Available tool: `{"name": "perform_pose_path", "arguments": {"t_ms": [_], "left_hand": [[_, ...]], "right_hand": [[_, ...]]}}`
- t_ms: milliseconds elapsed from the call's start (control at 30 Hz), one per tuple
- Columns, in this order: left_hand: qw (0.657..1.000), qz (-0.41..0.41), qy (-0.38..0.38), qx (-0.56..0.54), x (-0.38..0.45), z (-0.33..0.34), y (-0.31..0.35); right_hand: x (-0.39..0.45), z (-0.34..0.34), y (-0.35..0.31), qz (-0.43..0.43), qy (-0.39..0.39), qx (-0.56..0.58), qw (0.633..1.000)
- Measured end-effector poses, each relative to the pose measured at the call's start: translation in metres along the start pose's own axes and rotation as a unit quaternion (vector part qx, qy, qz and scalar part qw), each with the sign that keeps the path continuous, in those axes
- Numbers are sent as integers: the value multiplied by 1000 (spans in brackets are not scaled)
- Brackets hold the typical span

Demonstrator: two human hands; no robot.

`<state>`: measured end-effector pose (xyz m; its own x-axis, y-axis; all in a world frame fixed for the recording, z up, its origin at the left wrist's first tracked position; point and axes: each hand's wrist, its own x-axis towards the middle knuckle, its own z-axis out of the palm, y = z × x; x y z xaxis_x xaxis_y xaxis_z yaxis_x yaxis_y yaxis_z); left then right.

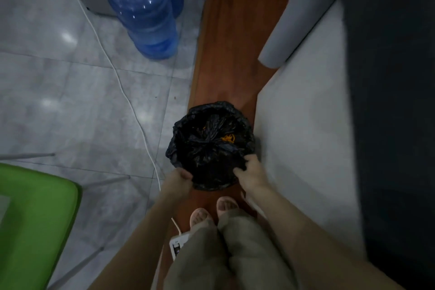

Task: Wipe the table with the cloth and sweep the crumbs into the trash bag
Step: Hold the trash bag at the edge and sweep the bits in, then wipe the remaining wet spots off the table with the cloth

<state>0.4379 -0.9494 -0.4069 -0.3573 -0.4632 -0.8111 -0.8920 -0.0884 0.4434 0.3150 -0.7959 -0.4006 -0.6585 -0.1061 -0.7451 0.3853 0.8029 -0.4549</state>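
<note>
A: Where's the trash bag (210, 143)?
B: Lower centre of frame; the left hand (177, 180) and right hand (253, 173) pinch its near rim.
A: Handling?
B: Probably light, limp, slippery film; gather the rim.

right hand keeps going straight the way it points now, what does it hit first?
The right hand already grips the near rim of the black trash bag, fingers pointing forward over the opening. Going on, it would probably press into the bag's crumpled plastic first; depth inside is unclear.
</note>
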Motion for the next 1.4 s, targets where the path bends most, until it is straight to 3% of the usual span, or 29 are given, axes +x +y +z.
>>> {"name": "perform_pose_path", "arguments": {"t_ms": [100, 233, 500, 600, 700, 833, 967, 1100, 1233, 1333, 1400], "left_hand": [[995, 90, -7, 49, -84, -28, 57], [992, 121, -26, 6, -184, -50, 106], [978, 193, -59, -46, -295, -6, 141], [969, 242, -55, -14, -322, 30, 156], [958, 275, -74, 0, -338, 60, 188], [947, 301, -32, 106, -339, 87, 236], [939, 313, 21, 138, -342, 114, 252], [927, 334, 100, 140, -342, 144, 233], [905, 342, 180, 179, -334, 153, 222], [900, 347, 188, 186, -334, 154, 221], [898, 343, 199, 190, -334, 154, 221]], "right_hand": [[-68, -43, -37, -80, -11, -13, 997], [-167, -114, -67, -181, -27, -50, 982], [-298, -229, -29, -343, 27, -52, 938], [-316, -271, -4, -342, 124, -19, 931], [-310, -312, 21, -343, 212, -63, 913], [-282, -362, 37, -345, 273, -142, 887], [-250, -398, 34, -309, 331, -169, 876], [-211, -417, 32, -254, 241, -222, 910], [-194, -406, 44, -302, 189, -244, 902], [-204, -394, 58, -410, 167, -230, 867], [-214, -381, 72, -509, 98, -281, 808]]}}
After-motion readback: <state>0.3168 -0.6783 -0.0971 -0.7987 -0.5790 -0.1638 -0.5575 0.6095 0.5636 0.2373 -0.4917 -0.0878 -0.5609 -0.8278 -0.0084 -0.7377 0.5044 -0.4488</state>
